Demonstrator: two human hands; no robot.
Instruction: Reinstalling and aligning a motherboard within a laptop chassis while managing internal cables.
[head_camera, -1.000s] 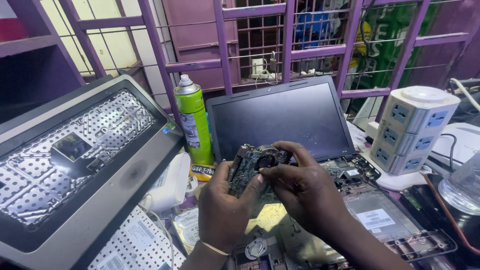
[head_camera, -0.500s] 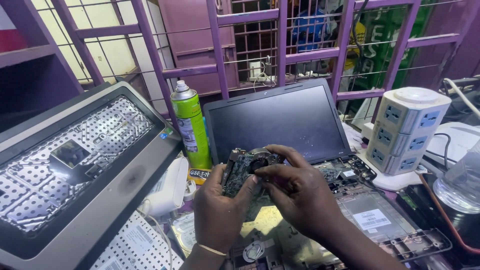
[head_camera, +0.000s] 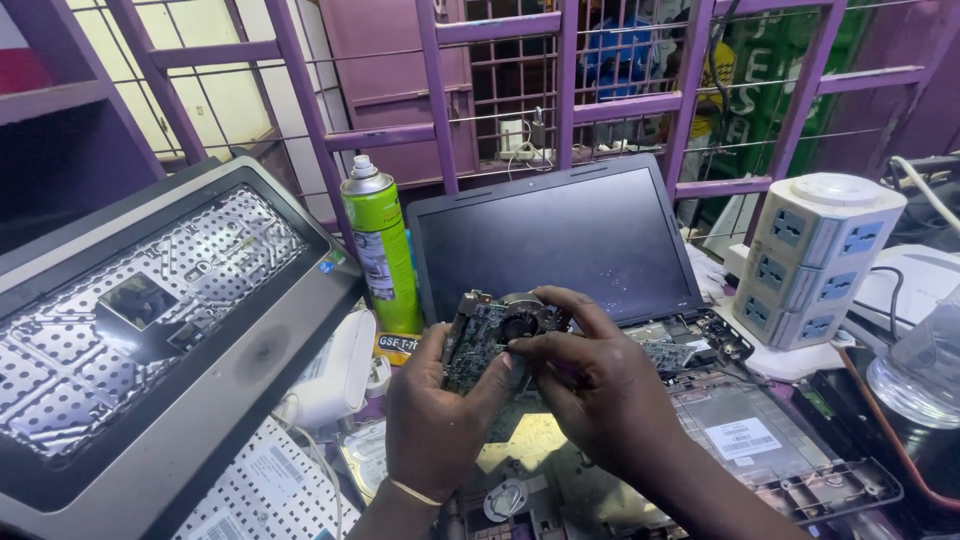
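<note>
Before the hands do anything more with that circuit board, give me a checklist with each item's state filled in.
1. Circuit board held by both hands: ok; left hand grips it from below, right hand from the side.
2. Board lifted off the opened laptop base: ok.
3. Fan on the board uncovered: ok; right fingers rest beside it.
4. Cables between board and base: cannot tell, hands hide the underside.
5. Green spray can upright, apart from the hands: ok.
6. Laptop screen dark: ok.
</note>
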